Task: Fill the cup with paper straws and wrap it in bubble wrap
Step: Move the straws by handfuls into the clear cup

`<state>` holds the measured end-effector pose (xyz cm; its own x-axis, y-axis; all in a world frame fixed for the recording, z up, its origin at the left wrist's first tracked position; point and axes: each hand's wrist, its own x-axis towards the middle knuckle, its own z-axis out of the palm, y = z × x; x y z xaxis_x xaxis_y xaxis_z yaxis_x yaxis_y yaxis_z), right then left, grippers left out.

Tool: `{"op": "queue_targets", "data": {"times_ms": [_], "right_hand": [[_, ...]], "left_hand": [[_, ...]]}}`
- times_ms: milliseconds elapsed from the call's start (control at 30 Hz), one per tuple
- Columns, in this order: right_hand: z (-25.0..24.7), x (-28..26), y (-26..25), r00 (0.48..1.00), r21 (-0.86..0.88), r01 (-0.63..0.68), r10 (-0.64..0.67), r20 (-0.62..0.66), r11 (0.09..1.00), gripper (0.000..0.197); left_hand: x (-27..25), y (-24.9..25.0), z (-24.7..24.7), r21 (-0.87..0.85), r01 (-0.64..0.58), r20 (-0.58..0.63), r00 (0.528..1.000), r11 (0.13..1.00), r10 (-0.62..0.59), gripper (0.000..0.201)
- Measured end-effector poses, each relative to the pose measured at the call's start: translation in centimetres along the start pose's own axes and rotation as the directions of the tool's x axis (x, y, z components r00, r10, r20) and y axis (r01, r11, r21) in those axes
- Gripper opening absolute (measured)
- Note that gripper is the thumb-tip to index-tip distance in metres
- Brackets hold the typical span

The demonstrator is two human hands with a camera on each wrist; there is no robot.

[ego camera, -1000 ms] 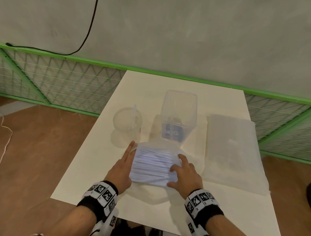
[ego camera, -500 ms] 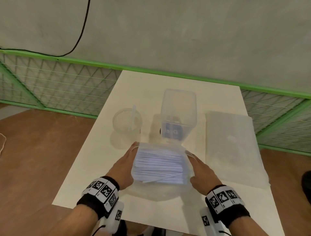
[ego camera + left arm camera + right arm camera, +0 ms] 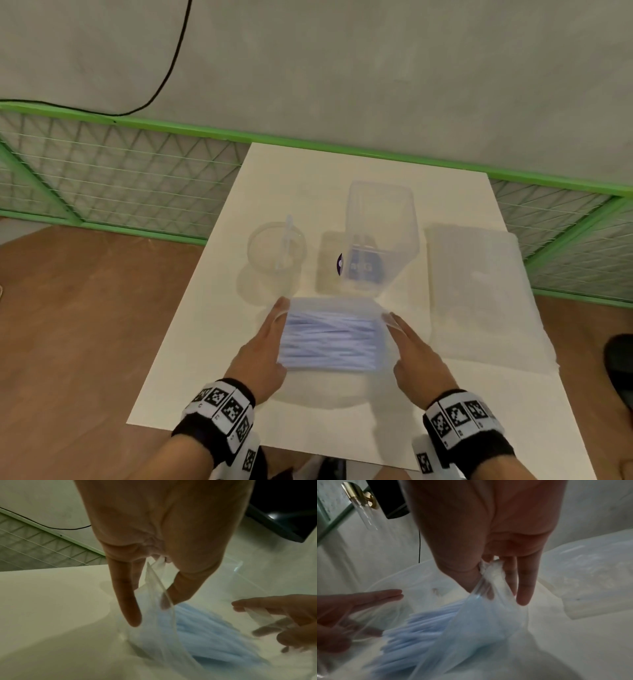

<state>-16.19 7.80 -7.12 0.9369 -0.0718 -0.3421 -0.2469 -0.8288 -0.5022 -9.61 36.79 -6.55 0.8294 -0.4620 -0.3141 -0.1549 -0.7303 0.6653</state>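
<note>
While I hold the clear bag of blue paper straws up off the surface by its two ends, my left hand pinches the left edge of the plastic between thumb and fingers, and my right hand pinches the right edge the same way, thumb and fingers bunching the film. The round clear cup stands beyond the bag and a little to its left, with what looks like a single straw leaning inside it; the tall clear container stands directly beyond the bag, and the folded bubble wrap lies to the bag's right. The step, as I judge it, is opening this bag. I should pull the two edges apart steadily rather than jerk, and keep the mouth level so the bundle does not slide out and scatter. Thin film may tear suddenly, so I would stay low over the surface, near the cup.
</note>
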Motion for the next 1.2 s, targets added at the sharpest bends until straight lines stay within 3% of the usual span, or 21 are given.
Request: {"op": "queue_targets", "data": {"times_ms": [133, 300, 367, 467, 633, 767, 867, 967, 1033, 1133, 1200], "right_hand": [[-0.3, 1.2, -0.6, 1.000, -0.027, 0.007, -0.007, -0.015, 1.000, 0.089], [-2.8, 0.9, -1.8, 0.970, -0.004, 0.067, -0.066, -0.234, 0.998, 0.088], [-2.0, 0.0, -1.5, 0.981, -0.019, 0.064, -0.066, -0.182, 0.998, 0.088], [0.1, -0.9, -0.5, 1.000, -0.029, -0.022, 0.022, -0.005, 0.999, 0.089], [0.2, -0.5, -0.3, 0.998, -0.016, -0.062, 0.062, 0.029, 0.998, 0.085], [-2.2, -0.1, -1.9, 0.986, -0.001, -0.002, 0.002, -0.169, 1.000, 0.088], [-1.9, -0.9, -2.2, 0.963, -0.058, 0.039, -0.053, -0.266, 0.998, 0.092], [0.8, -1.8, -1.2, 0.995, -0.167, 0.023, -0.040, -0.094, 0.986, 0.094], [2.0, -1.8, -0.3, 0.999, -0.138, -0.005, 0.000, -0.035, 0.990, 0.088], [2.8, -1.5, 0.2, 0.983, -0.231, 0.044, -0.084, -0.164, 0.972, 0.075], [2.9, -1.6, -0.9, 0.954, -0.284, 0.011, -0.096, -0.285, 0.959, 0.062]], "left_hand": [[1.4, 1.3, -1.2, 0.003, 0.024, 0.008, 1.000, 1.000, -0.024, 0.110], [1.8, 2.2, -2.7, 0.017, -0.075, -0.113, 0.991, 0.997, 0.076, 0.112], [1.2, 1.3, -2.1, 0.069, -0.074, -0.123, 0.989, 0.995, 0.082, 0.111], [0.7, -0.7, -0.3, 0.097, -0.027, -0.095, 0.995, 0.995, 0.036, 0.103], [0.6, -1.3, -0.1, 0.079, -0.069, -0.145, 0.986, 0.994, 0.080, 0.092], [0.8, 0.3, -1.7, 0.042, -0.173, -0.249, 0.952, 0.984, 0.178, 0.098], [0.5, 0.2, -1.5, 0.042, -0.173, -0.294, 0.939, 0.984, 0.177, 0.103], [0.0, -1.9, 0.6, 0.076, -0.111, -0.207, 0.970, 0.991, 0.124, 0.110], [-0.2, -2.9, 1.5, 0.089, -0.084, -0.167, 0.981, 0.992, 0.098, 0.110], [-0.3, -2.8, 1.3, 0.057, -0.077, -0.230, 0.969, 0.995, 0.088, 0.090], [-0.4, -2.4, 0.9, 0.033, -0.088, -0.267, 0.959, 0.996, 0.093, 0.076]]}}
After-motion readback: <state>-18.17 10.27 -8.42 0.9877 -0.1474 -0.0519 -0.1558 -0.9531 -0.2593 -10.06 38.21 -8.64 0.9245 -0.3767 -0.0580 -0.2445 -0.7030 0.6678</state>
